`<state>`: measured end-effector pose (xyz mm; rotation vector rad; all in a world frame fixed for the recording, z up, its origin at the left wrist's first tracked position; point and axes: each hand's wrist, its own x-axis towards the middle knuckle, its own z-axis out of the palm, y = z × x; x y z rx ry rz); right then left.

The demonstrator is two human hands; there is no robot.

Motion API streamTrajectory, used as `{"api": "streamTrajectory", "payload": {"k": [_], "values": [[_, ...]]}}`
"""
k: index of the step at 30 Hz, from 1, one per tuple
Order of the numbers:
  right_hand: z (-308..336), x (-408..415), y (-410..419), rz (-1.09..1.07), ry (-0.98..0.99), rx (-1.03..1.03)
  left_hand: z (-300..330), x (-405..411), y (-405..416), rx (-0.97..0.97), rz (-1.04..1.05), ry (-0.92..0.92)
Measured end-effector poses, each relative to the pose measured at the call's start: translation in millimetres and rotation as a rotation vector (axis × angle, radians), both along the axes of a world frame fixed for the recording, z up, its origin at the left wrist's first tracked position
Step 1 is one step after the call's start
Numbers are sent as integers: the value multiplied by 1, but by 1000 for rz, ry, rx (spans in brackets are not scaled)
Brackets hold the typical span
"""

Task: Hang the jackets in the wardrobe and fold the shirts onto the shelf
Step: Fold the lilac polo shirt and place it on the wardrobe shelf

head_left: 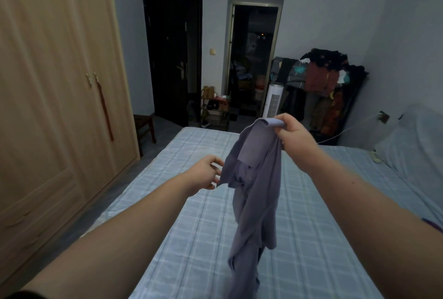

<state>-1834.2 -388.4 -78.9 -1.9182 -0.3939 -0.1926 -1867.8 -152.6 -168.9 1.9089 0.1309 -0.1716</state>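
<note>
Above the bed [191,238] we hold one shirt [254,193], a soft grey-blue button-up that hangs crumpled and lengthwise, its paler inner yoke turned toward us and its tail trailing down toward the checked blue sheet. Our right hand [293,136] grips the collar, fingers [284,122] curled tight round the fabric, so the garment dangles clear of the mattress at the top. Our left hand [207,172] is at the shirt's left edge, fingers spread apart and loosely bent, just touching the cloth; we cannot tell if it pinches anything. We count one shirt and two hands. To our left stands one wardrobe [55,82], its two pale wooden doors closed. One rack of clothes [323,87] stands by the far wall.
</note>
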Motion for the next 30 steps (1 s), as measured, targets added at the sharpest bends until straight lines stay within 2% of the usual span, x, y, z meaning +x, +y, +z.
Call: {"api": "streamTrajectory", "payload": {"k": [6,10,14,16,19,21,26,30], "values": [[38,0,-14,68,-5,246,-1,15,0,145,-83,-56],[51,1,-23,66,13,367,11,21,-14,75,-262,-93],[53,0,-34,16,-24,300,19,16,-37,-28,-506,-81],[52,1,-43,-44,-71,214,19,18,-41,-86,-445,-97],[49,4,-59,-140,-137,129,22,23,-36,-65,-138,-184],[45,4,-68,-205,-153,28,29,25,-27,-21,-23,-255],[27,12,-89,-305,-128,-329,57,25,1,285,52,-500],[7,18,-91,-284,-142,-409,75,17,27,574,74,-543]]}}
